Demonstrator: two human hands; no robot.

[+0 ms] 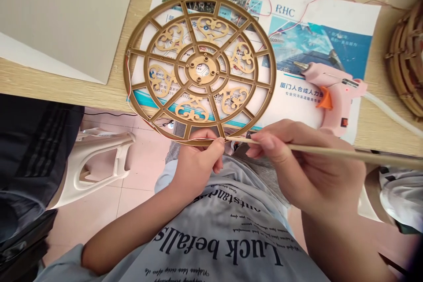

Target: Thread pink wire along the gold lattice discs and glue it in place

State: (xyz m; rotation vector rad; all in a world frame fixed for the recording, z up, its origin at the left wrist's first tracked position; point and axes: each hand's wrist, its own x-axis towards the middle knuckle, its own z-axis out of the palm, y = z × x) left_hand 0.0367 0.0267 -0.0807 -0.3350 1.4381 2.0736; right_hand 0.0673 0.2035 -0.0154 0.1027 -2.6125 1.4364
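While the right hand (306, 169) holds a thin wooden stick (330, 150) pencil-style, fingers and thumb closed around it, the stick's tip rests just beside the left hand's fingertips (218, 143). The left hand (196, 163) is pinched shut at the near rim of a round gold openwork disc (211, 28), with a thin wire (185, 140) running along that rim into its grip. The disc lies flat on a printed paper flyer (317, 22) on a light wood table (20, 75), its near edge overhanging the table edge above the person's lap. To the right of the disc, a pink hot glue gun (330, 83) with an orange trigger lies on the flyer, its white cable (393, 112) trailing off to the right. A woven rattan frame (406, 57) stands at the far right, and a white board (56, 13) lies at the far left.
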